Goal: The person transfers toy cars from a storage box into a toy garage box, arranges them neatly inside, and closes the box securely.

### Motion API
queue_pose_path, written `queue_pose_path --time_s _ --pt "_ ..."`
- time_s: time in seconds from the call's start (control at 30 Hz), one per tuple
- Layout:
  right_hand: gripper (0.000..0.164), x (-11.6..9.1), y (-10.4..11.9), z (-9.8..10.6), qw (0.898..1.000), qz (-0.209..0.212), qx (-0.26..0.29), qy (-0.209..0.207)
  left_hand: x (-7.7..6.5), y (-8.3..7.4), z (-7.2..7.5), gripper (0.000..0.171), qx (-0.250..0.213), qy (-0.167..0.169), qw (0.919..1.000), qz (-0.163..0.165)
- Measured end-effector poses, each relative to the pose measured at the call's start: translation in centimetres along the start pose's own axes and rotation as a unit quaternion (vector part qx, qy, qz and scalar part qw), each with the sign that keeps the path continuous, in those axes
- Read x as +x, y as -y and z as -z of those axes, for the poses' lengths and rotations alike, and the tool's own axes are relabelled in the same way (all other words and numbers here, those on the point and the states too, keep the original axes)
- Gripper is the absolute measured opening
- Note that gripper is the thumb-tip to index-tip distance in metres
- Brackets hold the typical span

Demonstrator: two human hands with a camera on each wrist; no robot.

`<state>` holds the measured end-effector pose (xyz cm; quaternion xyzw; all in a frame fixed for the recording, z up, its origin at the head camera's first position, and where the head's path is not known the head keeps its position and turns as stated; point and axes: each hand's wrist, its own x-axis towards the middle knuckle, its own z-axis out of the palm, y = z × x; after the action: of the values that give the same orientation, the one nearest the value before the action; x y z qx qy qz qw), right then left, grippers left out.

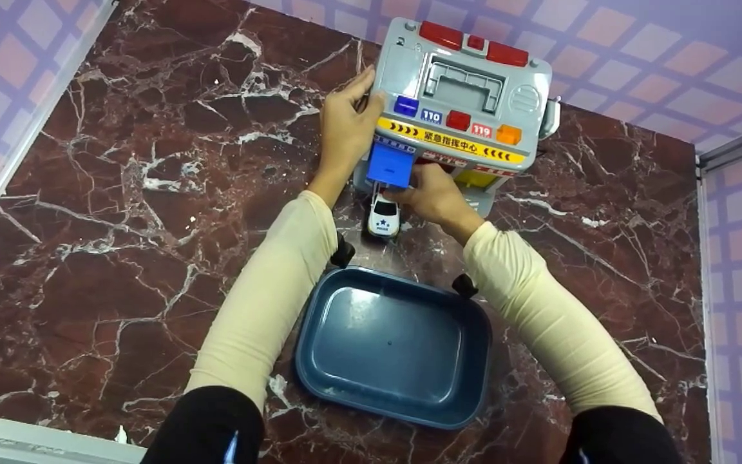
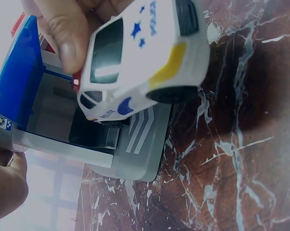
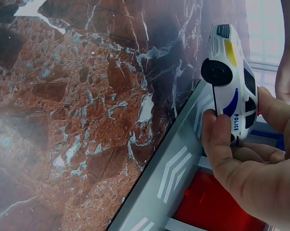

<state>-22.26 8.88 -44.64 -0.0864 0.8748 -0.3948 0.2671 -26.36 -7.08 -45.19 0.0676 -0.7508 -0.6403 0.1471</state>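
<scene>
A white toy police car [image 1: 382, 222] with blue stars is pinched at its rear by my right hand [image 1: 438, 193]. In the right wrist view, thumb and fingers grip the toy police car [image 3: 236, 98] over its roof and side. The car is just outside the left bay of a grey toy emergency station [image 1: 403, 67]. The blue door [image 1: 389, 166] of that bay is swung up; the left wrist view shows the bay's hollow inside behind the car. My left hand [image 1: 348, 122] rests against the station's left side, its fingers stretched along the wall.
A dark blue plastic basin [image 1: 390, 409] stands in front of the station, between the forearms. Beside the blue bay are a red door [image 3: 212, 202] and a yellow door [image 1: 474, 178]. Patterned walls border the dark red marbled surface [image 1: 152, 193].
</scene>
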Motion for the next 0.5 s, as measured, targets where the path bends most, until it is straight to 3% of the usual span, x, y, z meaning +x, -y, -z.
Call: queue_pose_path --time_s 0.17,0.5 --pt "0.028 0.13 -0.01 -0.22 0.998 -0.002 -0.054 -0.03 -0.02 0.06 0.05 0.04 0.004 0.0 0.9999 -0.009" --pt "0.031 0.32 -0.06 -0.49 0.992 0.019 -0.104 -0.07 -0.02 0.03 0.01 0.04 0.0 0.002 1.0 -0.006"
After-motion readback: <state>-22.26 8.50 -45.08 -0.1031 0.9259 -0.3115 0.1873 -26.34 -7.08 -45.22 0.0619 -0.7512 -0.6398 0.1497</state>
